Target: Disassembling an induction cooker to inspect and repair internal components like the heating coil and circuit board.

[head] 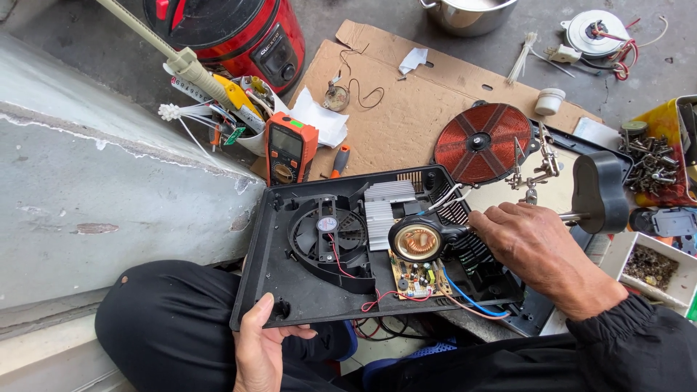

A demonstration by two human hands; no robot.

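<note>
— What's that right hand point(534, 243) doing?

— It's closed around the arm of the magnifying glass point(417, 241), swinging the lens in over the green circuit board point(415, 276). The left hand point(260, 341) pinches the near edge of the black cooker housing point(290, 272), thumb on top, fingers under, keeping it level on the lap.

— So the work's at the inspecting stage?

— I'd say so. The case is open, fan point(327, 236) and silver heat sink point(383, 210) bared, and the copper coil point(483, 141) folded out onto the cardboard point(392, 116). Next, I'd guess, it wants the lens held dead steady over the board, and a free hand for the orange multimeter point(290, 149).

— Can you read the parts on the board?

— No, too small, and the lens covers its top. The stand's black base point(599, 192) hides what's behind it, and the wires run out of sight under the housing.
</note>
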